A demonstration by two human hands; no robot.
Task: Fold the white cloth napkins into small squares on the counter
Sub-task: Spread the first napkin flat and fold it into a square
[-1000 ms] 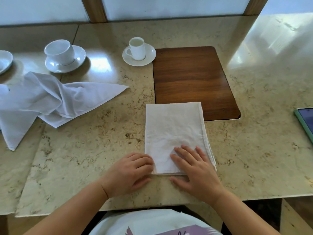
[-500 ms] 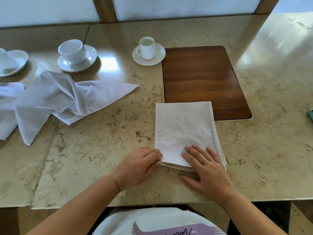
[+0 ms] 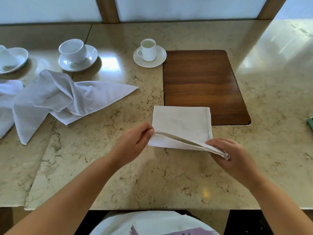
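Observation:
A folded white napkin [image 3: 182, 122] lies on the marble counter [image 3: 152, 175] in front of me, its far edge touching a wooden inlay. My left hand [image 3: 133, 141] pinches the napkin's near left corner. My right hand [image 3: 232, 155] grips the near right corner. The near edge is lifted off the counter and held taut between both hands, while the far part still lies flat. Loose unfolded white napkins [image 3: 50, 99] lie crumpled at the left.
A dark wooden inlay [image 3: 203, 82] sits behind the napkin. A small cup on a saucer [image 3: 149, 51] and a larger cup on a saucer [image 3: 76, 54] stand at the back. Another dish [image 3: 11, 59] is at far left. A green-edged object [image 3: 310, 123] shows at the right edge.
Both hands went from resting flat at the napkin's near edge to pinching its near corners and lifting that edge up and toward the far side.

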